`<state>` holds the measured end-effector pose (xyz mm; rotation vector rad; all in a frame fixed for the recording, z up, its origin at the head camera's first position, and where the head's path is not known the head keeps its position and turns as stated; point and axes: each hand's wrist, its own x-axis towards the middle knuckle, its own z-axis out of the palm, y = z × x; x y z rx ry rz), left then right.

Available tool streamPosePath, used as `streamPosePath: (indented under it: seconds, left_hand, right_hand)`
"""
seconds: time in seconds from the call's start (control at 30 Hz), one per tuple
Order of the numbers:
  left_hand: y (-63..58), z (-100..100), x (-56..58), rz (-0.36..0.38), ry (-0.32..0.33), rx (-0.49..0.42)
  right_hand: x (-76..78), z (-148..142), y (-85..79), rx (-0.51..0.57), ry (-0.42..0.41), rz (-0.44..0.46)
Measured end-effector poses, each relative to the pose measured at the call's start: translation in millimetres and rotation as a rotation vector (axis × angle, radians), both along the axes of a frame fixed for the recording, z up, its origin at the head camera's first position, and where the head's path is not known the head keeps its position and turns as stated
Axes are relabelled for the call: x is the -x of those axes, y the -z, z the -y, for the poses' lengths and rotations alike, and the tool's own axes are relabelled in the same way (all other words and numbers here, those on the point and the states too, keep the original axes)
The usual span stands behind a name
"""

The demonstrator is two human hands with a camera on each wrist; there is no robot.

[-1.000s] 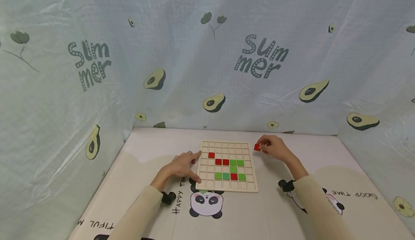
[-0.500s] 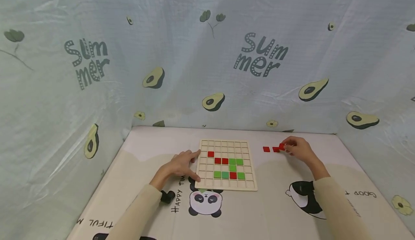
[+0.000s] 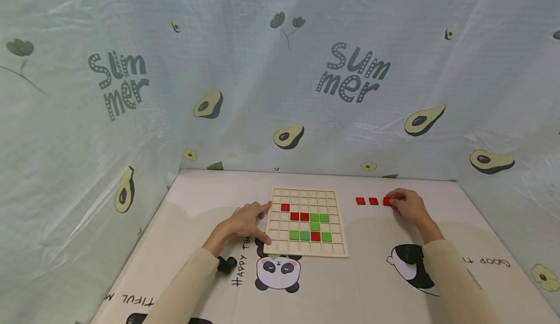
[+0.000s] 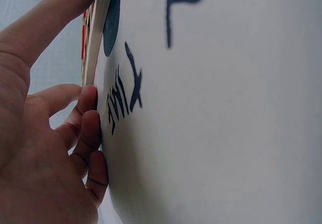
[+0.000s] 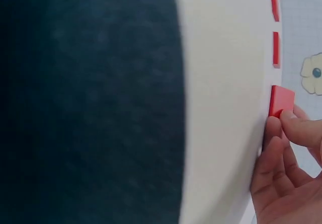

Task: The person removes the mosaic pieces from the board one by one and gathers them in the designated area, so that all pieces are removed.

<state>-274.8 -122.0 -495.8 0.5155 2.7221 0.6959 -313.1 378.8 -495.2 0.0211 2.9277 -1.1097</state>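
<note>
My left hand (image 3: 246,221), spread, touches the grid board (image 3: 302,194) at its left edge. Well apart, right of two loose tiles (image 3: 360,201), my right hand (image 3: 409,206) pinches a red tile (image 3: 387,201): probably light, rigid, slick; grip opposite edges.

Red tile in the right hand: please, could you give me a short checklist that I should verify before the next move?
1. Right hand grips the held red tile: ok, thumb and finger pinch it.
2. Held tile flat on the table: cannot tell, the fingers partly hide it.
3. Left red tile and middle red tile apart from it: ok, gaps show between all three.
4. Left hand at the grid board: ok, it touches the left edge.
5. Board tiles pressed fully into their cells: cannot tell from these views.
</note>
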Motion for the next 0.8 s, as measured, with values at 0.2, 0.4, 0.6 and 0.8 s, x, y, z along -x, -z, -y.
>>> streamPosePath:
  seconds: [0.2, 0.4, 0.6, 0.8]
  left_hand:
    - [-1.3, -1.0, -0.5, 0.005, -0.002, 0.0]
    - [-2.1, -0.4, -0.7, 0.013, -0.012, -0.014]
    - [-1.1, -0.3, -0.1, 0.011, -0.013, -0.017]
    - [-0.6, 0.3, -1.1, 0.006, -0.013, -0.017]
  right_hand:
    - [-0.7, 0.9, 3.8, -0.045, 0.025, -0.02]
    - [0.9, 3.7, 4.3, -0.027, 0.025, 0.014]
    - [0.9, 1.6, 2.0, 0.006, 0.014, 0.071]
    - [1.4, 2.9, 2.7, -0.019, 0.002, 0.082]
